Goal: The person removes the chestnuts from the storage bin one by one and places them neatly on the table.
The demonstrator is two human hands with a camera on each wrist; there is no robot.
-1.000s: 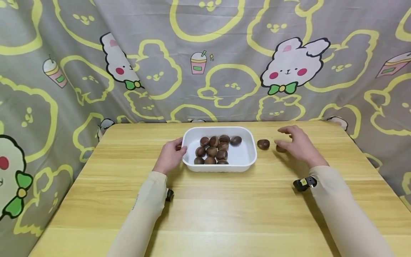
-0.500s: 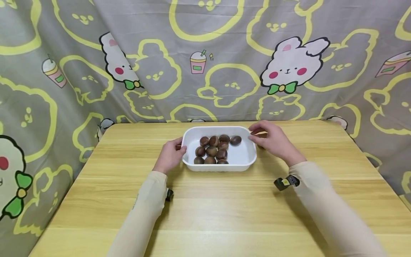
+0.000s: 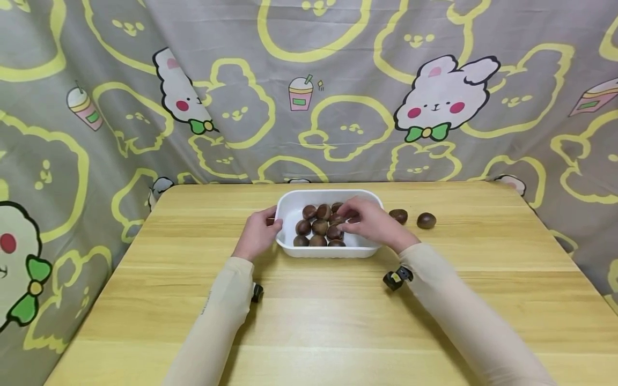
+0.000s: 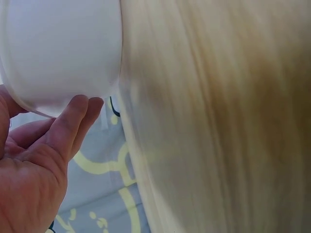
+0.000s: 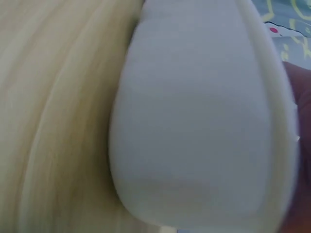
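Note:
A white plastic tray (image 3: 294,250) with several brown chestnuts (image 3: 319,227) in it stands on the wooden table. My left hand (image 3: 257,234) holds its left end, thumb over the rim and fingers against the outer wall; the left wrist view shows these fingers (image 4: 73,116) on the white wall. Over the tray's right half, my right hand (image 3: 372,221) reaches in with thumb and fingers bent around the chestnuts. Whether it pinches one is hidden. The right wrist view mostly shows the tray wall (image 5: 194,116), blurred, with part of the hand at the right edge.
Right of the tray, two chestnuts lie apart on the table, one nearer (image 3: 398,216) and one farther right (image 3: 426,220). A grey patterned curtain (image 3: 347,80) hangs behind and to the left of the table (image 3: 318,321).
My right hand has moved left from the chestnuts on the table, across the tray's right rim, and into the tray. Both table chestnuts now show fully. The left hand keeps its hold.

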